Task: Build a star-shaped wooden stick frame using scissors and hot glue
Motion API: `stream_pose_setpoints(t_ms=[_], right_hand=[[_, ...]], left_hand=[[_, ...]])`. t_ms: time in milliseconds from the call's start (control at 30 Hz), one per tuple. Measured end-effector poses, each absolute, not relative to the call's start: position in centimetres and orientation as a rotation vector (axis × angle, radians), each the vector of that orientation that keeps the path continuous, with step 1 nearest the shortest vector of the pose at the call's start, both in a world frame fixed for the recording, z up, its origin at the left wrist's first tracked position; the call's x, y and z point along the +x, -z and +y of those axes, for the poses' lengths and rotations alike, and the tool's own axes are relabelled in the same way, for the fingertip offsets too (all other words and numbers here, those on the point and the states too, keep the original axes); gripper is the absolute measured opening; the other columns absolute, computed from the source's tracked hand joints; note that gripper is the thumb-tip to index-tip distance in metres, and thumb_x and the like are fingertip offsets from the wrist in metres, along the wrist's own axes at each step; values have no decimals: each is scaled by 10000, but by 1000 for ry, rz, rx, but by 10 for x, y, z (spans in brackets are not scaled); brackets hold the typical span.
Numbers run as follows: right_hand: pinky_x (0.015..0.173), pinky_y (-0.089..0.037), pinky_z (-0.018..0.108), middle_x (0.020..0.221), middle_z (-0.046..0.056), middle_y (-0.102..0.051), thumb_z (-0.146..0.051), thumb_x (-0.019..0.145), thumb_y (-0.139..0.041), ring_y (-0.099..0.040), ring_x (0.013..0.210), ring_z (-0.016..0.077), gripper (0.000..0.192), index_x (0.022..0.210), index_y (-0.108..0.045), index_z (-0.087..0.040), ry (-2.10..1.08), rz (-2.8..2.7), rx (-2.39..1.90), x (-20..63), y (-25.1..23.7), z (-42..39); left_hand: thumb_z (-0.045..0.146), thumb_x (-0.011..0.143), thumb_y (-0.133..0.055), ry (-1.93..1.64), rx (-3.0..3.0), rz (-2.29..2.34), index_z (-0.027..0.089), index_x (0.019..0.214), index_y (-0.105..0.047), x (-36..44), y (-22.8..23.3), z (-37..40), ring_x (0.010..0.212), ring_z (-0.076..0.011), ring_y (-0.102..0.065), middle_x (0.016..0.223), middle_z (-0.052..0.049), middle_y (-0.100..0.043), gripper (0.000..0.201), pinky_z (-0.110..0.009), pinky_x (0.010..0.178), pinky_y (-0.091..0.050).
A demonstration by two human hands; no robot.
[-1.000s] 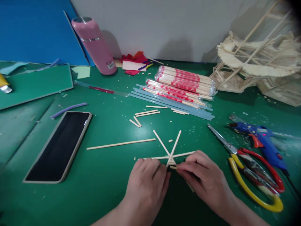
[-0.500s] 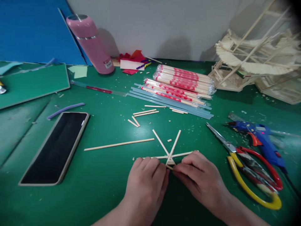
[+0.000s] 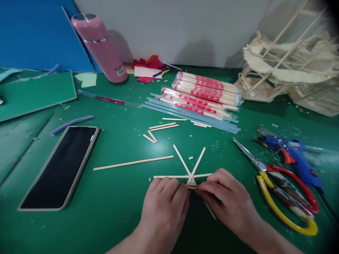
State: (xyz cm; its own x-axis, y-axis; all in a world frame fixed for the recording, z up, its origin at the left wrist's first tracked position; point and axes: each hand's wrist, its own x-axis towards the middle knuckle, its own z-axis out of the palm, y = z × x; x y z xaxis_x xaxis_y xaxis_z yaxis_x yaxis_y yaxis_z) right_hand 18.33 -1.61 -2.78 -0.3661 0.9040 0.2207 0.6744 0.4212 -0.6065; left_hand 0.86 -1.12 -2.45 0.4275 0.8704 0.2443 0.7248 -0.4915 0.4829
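Green table (image 3: pixel 119 218), grey wall (image 3: pixel 185 28)

Your left hand (image 3: pixel 164 203) and right hand (image 3: pixel 227 201) meet at the near edge of the green cutting mat (image 3: pixel 119 218), fingertips touching the hub of the crossed thin wooden sticks (image 3: pixel 191 168). Left of that lies the long single wooden stick (image 3: pixel 133 163), further left the black-screened phone (image 3: pixel 60 165). Right of your right hand lie the red-and-yellow-handled scissors (image 3: pixel 280 190), with the blue glue gun (image 3: pixel 291 155) just behind them. Behind the crossed sticks sit the wrapped chopstick bundles (image 3: pixel 206 92); the pink cylindrical flask (image 3: pixel 102 47) stands far back left
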Motion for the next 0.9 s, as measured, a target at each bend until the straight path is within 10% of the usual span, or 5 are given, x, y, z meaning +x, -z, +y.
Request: stream_pose_setpoints(t_ms=[900], right_hand=[[566,-388,281,727,25,-529,-131,783,-527,-466,662,143,95,802,-600,-188,-618,-2122,-1409,180,27,-19]], left_hand=[[129,825,-429,-706,2363,1363,182,742,-615,11,24,-10,558,-156,-510,620,-14,-595,210,-293,537,-332]])
